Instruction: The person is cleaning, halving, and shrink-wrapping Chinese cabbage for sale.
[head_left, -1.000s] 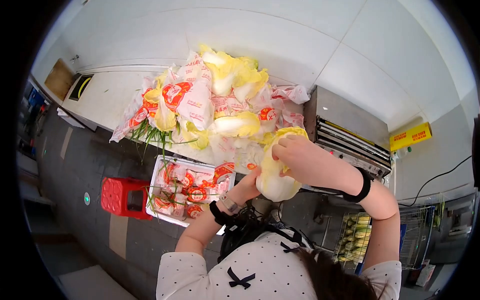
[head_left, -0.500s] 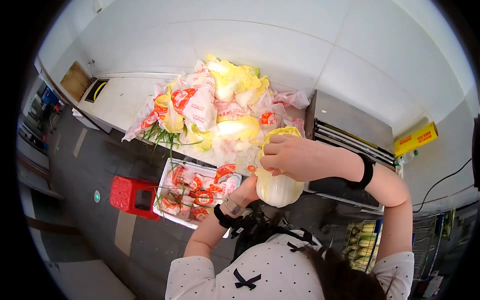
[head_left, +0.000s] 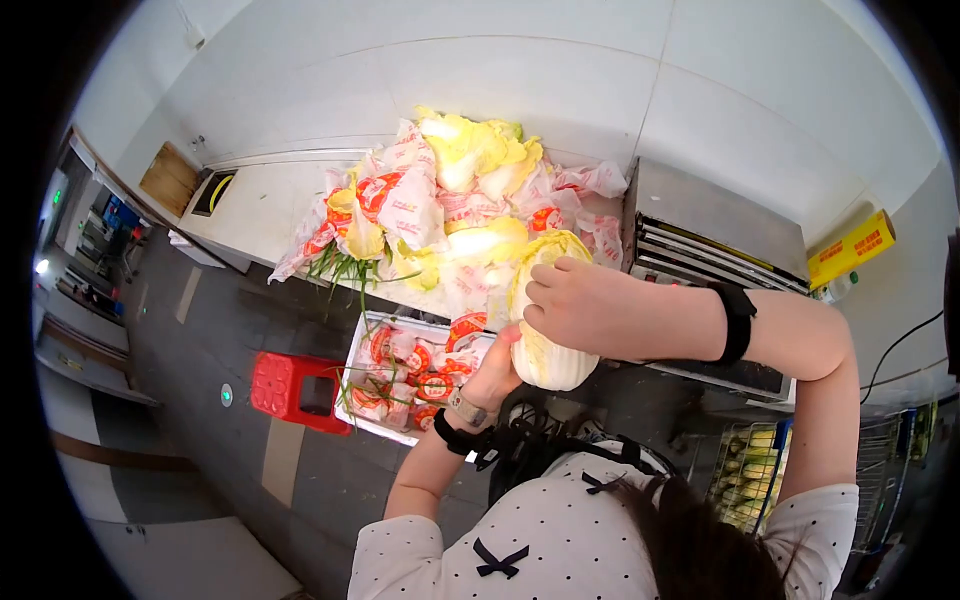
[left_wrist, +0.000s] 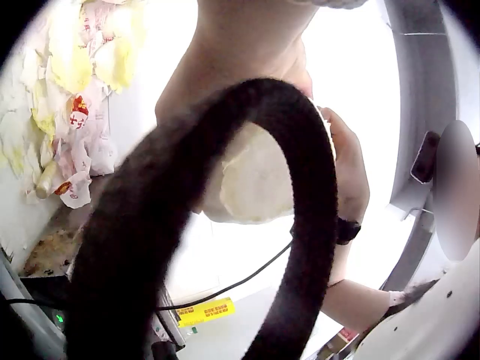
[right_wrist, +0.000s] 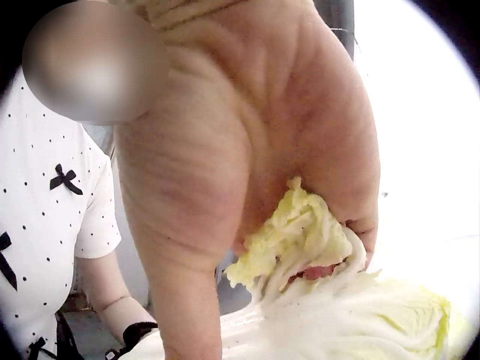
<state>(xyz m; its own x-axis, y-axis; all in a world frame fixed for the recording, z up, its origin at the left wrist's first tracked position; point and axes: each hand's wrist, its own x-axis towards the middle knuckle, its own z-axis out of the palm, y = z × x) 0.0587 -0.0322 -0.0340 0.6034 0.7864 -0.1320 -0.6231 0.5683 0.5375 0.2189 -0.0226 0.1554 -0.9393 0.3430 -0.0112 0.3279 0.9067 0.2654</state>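
Note:
A pale napa cabbage [head_left: 557, 358] with yellow leaf tips is held up in front of the counter's edge. My left hand [head_left: 495, 372] grips its left side; in the left wrist view a dark strap hides part of that hold. From above and the right, my right hand [head_left: 585, 305] curls its fingers over the cabbage's front. Close up in the right wrist view, a frilly yellow leaf [right_wrist: 304, 225] is bunched between the thumb and fingers of this hand. The leaf's base still joins the white ribs of the head.
Loose cabbage leaves [head_left: 480, 150] and printed plastic bags [head_left: 410, 205] pile on the counter [head_left: 260, 205], beside green stalks [head_left: 345, 265]. A metal appliance [head_left: 715, 220] stands to the right. Below are a white box [head_left: 400, 435] of wrapped packs, a red stool [head_left: 285, 390] and a wire cart [head_left: 745, 475].
The right hand has shifted down over the cabbage's front, now covering more of it. The left hand keeps its hold. The head view has swung slightly, so the counter and box appear further right.

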